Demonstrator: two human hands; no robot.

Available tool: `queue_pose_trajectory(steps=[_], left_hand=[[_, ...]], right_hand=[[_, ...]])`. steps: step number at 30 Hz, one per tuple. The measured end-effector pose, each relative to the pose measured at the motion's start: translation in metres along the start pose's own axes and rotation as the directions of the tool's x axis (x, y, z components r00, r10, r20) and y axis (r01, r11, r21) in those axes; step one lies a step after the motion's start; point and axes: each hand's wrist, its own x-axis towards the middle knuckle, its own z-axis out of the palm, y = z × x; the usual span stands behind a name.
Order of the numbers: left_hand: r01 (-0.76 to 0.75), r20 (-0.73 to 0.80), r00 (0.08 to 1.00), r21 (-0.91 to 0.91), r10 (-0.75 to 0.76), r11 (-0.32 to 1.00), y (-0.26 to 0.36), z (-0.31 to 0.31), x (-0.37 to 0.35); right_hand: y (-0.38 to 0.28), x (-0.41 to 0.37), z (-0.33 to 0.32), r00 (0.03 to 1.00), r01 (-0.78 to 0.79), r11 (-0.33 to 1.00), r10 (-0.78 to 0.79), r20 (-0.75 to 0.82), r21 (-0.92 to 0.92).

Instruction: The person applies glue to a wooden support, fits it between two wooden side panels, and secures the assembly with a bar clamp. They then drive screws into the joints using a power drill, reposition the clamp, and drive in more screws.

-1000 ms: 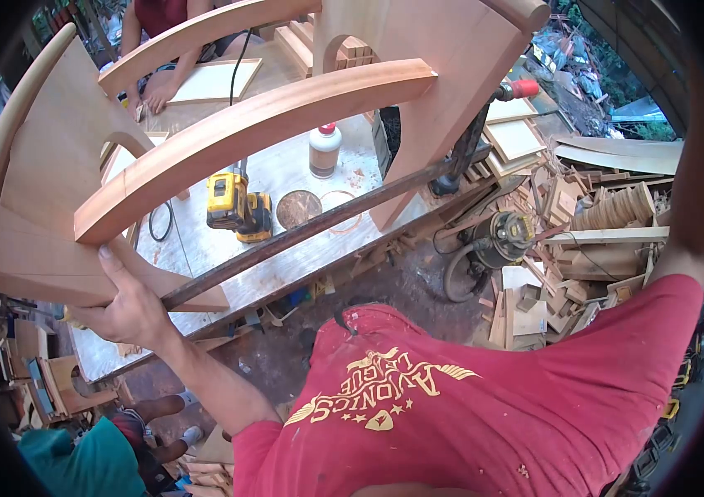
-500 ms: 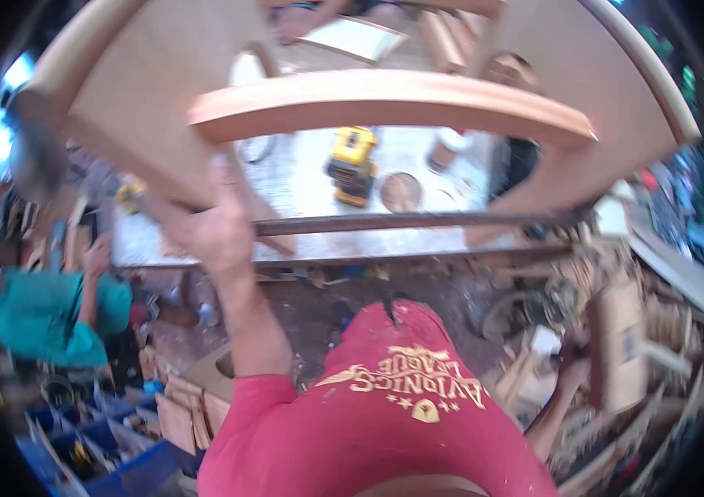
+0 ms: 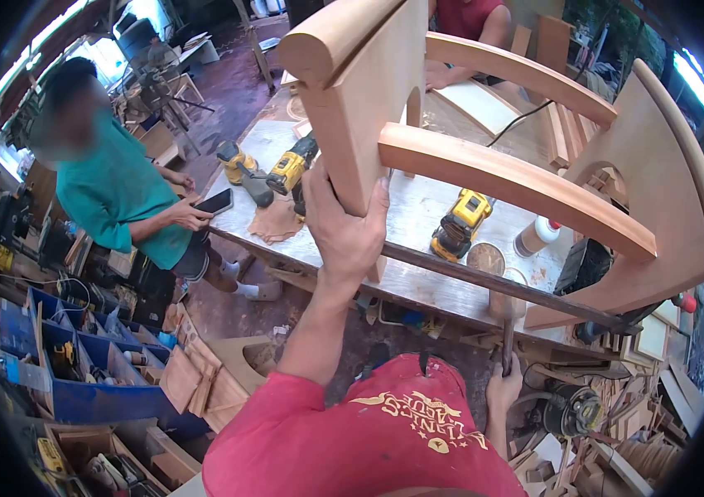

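Note:
My left hand (image 3: 344,224) is wrapped round the lower edge of an upright end panel (image 3: 368,99) of a wooden frame, thumb on the near face. Two curved wooden rails (image 3: 518,186) join this panel to the arched panel (image 3: 658,182) on the right. Below the rails runs a long dark metal bar (image 3: 484,277), apparently a clamp bar. My right hand (image 3: 503,388) is closed on the handle of a wooden mallet (image 3: 508,308), held low in front of the table edge. The mallet's head is slightly blurred and overlaps the bar in view.
On the worktable (image 3: 418,277) are yellow power tools (image 3: 461,222), a bottle (image 3: 537,236) and a round wooden disc (image 3: 485,258). A person in a green shirt (image 3: 112,186) holds a phone at left. Another person's arm (image 3: 493,37) is across the table. Blue bins (image 3: 95,389) and wood scraps flank me.
My view has swung left, bringing the person in green into fuller sight. The mallet has come from far out on the right to near the bar. My left hand still grips the panel.

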Motion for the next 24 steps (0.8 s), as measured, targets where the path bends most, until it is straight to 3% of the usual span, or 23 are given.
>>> queue_pose_trajectory(steps=[4,5,9,14,18,22,24], left_hand=[[-0.037,-0.016,0.999,0.041,0.037,0.998,-0.002,0.000,0.002],[-0.027,-0.014,1.000,0.042,0.028,0.999,-0.002,0.001,0.002],[-0.015,-0.032,0.999,0.072,0.017,0.997,-0.003,0.003,0.002],[0.005,-0.048,0.999,0.088,-0.001,0.996,0.000,0.004,0.001],[0.047,-0.046,0.998,0.098,-0.043,0.994,0.000,0.005,-0.001],[-0.033,-0.111,0.993,0.130,0.048,0.991,-0.002,0.009,-0.001],[-0.040,-0.121,0.991,0.148,0.058,0.988,0.001,0.010,-0.001]], right_hand=[[0.008,0.022,0.038,0.999,0.044,0.997,-0.044,-0.010,-0.062],[0.002,0.027,0.041,0.997,0.020,0.997,-0.014,0.074,-0.080],[0.001,0.052,0.070,0.988,0.119,0.993,-0.119,0.096,0.007],[-0.011,0.074,0.090,0.973,0.216,0.976,-0.213,0.092,-0.018],[-0.004,0.078,0.074,0.942,0.317,0.948,-0.313,0.117,-0.014],[0.030,0.064,0.039,0.914,0.384,0.922,-0.371,0.162,-0.051],[0.052,0.053,0.018,0.901,0.413,0.910,-0.413,0.133,0.026]])
